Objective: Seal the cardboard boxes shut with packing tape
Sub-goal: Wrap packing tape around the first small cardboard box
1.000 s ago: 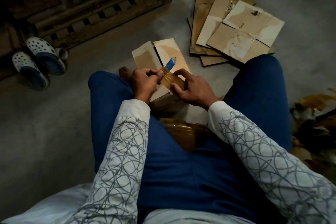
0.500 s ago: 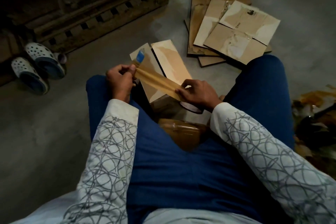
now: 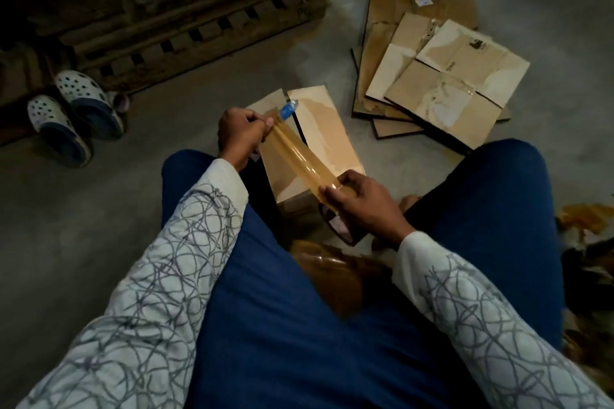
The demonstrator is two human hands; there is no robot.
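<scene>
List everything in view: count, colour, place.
tape strip: one, amber, stretched from left grip to right grip, over the box
tape roll: one, dark, under the right grip
cardboard box: one, tan, floor between the legs
flattened cardboard: one pile, tan, floor upper right
wooden pallet: one, dark brown, upper left
clogs: two, white and blue, left by the pallet
left grip: one, bare hand, pinches the strip's far end
right grip: one, bare hand, holds the roll

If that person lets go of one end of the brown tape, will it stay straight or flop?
It would probably flop: the tape strip looks thin and see-through, and is straight only because the left hand and right hand pull it tight. Being so thin, it likely weighs little.
</scene>
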